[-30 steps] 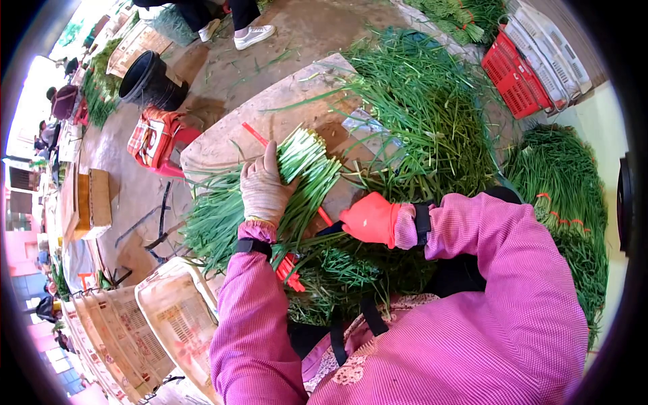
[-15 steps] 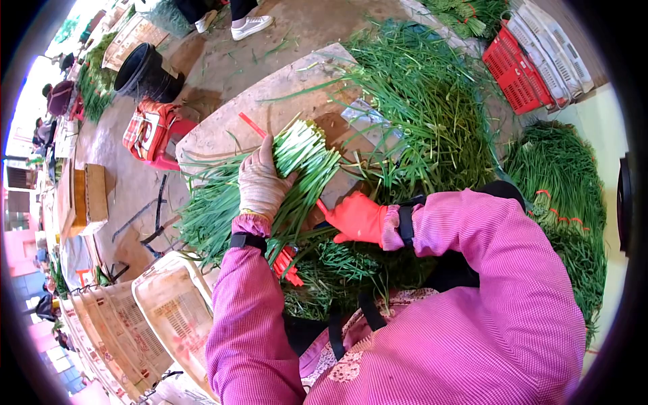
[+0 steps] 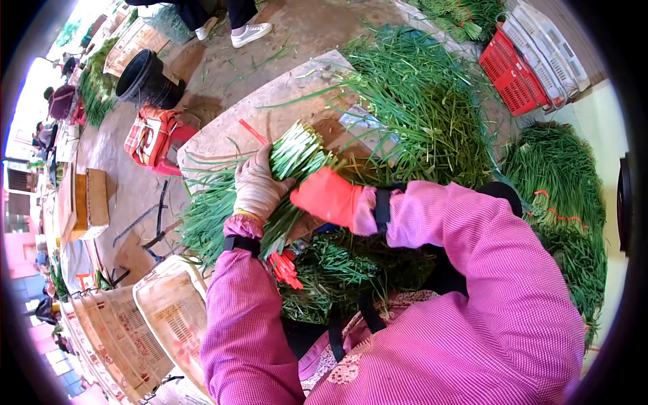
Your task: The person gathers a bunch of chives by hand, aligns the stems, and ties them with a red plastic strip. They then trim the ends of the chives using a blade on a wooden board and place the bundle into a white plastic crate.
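My left hand (image 3: 258, 185), in a pale knit glove, is closed around a thick bundle of garlic chives (image 3: 295, 150), its pale cut ends pointing up and away. A red tie strip (image 3: 253, 131) sticks out past my left fingers, and the rest of it is hidden by the bundle. My right hand (image 3: 327, 198), in a red rubber glove, is closed against the near right side of the bundle. Its fingertips are hidden or blurred, so what they hold cannot be made out. More red strips (image 3: 285, 268) lie below my left wrist.
A wooden board (image 3: 223, 138) lies under the bundle. Loose chives (image 3: 425, 108) are heaped at its right, by a clear plastic piece (image 3: 368, 128). Tied bundles (image 3: 560, 182) lie far right. Around stand a red crate (image 3: 513, 71), a black bucket (image 3: 145, 77) and a pale crate (image 3: 172, 314).
My right hand has moved left and up, from beside the red strip's near end to the bundle's side. That strip end no longer shows. My left hand keeps its grip, shifted slightly.
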`<state>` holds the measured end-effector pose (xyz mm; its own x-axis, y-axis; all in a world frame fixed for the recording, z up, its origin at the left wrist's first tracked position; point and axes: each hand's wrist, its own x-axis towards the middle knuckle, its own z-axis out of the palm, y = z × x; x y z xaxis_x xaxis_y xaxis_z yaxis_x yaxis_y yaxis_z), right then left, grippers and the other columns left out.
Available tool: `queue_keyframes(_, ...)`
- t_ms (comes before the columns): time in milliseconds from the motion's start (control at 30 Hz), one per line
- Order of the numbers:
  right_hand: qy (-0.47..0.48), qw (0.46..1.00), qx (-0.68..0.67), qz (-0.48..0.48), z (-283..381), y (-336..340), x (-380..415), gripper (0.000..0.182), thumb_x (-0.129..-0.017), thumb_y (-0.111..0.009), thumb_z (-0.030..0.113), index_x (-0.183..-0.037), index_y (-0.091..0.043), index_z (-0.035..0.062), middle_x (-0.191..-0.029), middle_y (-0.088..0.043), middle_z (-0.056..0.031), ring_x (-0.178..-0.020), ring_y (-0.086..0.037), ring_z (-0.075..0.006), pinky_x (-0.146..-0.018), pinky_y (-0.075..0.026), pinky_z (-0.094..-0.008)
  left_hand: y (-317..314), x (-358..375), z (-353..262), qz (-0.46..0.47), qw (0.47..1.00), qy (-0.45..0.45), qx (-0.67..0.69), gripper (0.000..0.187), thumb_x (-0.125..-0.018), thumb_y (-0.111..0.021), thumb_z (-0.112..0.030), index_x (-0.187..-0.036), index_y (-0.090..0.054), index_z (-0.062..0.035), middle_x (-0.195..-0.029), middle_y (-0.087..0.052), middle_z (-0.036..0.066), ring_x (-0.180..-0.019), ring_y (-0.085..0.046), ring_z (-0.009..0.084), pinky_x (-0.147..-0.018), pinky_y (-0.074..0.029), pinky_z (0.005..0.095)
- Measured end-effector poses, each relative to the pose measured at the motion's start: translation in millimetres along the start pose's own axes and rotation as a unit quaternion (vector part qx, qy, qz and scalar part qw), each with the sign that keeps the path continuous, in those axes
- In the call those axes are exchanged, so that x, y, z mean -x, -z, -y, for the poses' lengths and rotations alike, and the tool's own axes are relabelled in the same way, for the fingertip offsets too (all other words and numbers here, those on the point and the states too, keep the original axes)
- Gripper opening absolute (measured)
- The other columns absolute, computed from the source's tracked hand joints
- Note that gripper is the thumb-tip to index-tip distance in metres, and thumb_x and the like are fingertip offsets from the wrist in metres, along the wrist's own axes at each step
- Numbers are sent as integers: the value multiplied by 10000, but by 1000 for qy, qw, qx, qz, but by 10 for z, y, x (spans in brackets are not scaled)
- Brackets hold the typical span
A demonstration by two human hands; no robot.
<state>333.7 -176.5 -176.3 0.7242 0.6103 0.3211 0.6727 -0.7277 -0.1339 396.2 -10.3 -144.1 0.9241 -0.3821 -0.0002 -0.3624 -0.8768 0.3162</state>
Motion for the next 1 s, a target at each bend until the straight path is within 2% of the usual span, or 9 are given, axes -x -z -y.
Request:
queue_keyframes(167,-70,996,-36,39,-298,-156,-98,83,-797,-617,216,-808,-659,145,-760,-690,-84,-696,-695,-287,-579,-531,-439,147,83,-89,129,988,80,19,1218,-569,-852,-469,-1526,-193,-104,-1474,-390,163,-1405,-317,316,-1146,-144,597)
queue_keyframes(333,-160,980,-109,48,-276,-240,10,132,-845,-602,231,-949,-644,163,-806,-689,-92,-728,-689,-298,-602,-542,-447,-179,208,-88,23,995,49,-86,1168,-586,-852,-430,-1512,-220,-103,-1430,-427,157,-1339,-382,334,-1132,-205,576)
queue_keyframes(400,-146,981,-89,92,-295,-12,161,160,-859,-587,226,-1001,-626,162,-781,-682,-81,-696,-682,-290,-577,-538,-428,-307,133,37,-60,996,1,-59,1130,-588,-856,-374,-1499,-245,-98,-1394,-461,142,-1281,-436,330,-1094,-278,542)
queue_keyframes(467,-21,999,-41,14,-324,103,439,129,-866,-578,216,-950,-649,148,-761,-676,-66,-683,-678,-273,-555,-528,-406,-346,103,71,-88,994,-7,-70,1106,-583,-857,-318,-1490,-265,-94,-1363,-488,133,-1245,-465,329,-1063,-318,506)
queue_keyframes(600,56,904,0,423,-494,381,1144,92,-786,-644,177,-745,-703,120,-753,-683,-50,-750,-694,-253,-584,-524,-393,-201,84,49,-34,998,5,-43,1092,-580,-848,-277,-1488,-272,-86,-1341,-502,151,-1252,-462,330,-1081,-310,480)
queue_keyframes(700,17,892,-4,452,-450,717,1035,91,-759,-665,173,-710,-705,107,-760,-690,-61,-738,-696,-279,-584,-524,-412,-209,60,65,-24,999,7,-31,1102,-587,-849,-291,-1495,-260,-84,-1340,-499,168,-1250,-462,341,-1084,-306,487)
queue_keyframes(800,-123,966,-63,220,-395,600,632,309,-884,-566,358,-811,-603,60,-692,-653,-123,-627,-658,-335,-530,-494,-465,-191,58,69,-9,999,10,-29,1107,-595,-850,-306,-1499,-251,-82,-1337,-501,174,-1246,-466,349,-1085,-306,485)
queue_keyframes(933,-219,936,-135,239,-282,302,266,337,-901,-571,390,-877,-601,55,-693,-654,-139,-648,-666,-351,-535,-498,-464,-173,47,64,-11,1000,6,-26,1100,-601,-850,-252,-1497,-236,-82,-1301,-527,202,-1209,-505,373,-1056,-356,465)
queue_keyframes(1000,-216,960,-95,149,-252,-138,342,333,-885,-591,379,-930,-599,49,-680,-651,-146,-655,-670,-351,-538,-495,-470,-193,39,86,-13,1000,5,-28,1096,-603,-848,-248,-1497,-236,-85,-1298,-532,202,-1205,-507,373,-1051,-362,465)
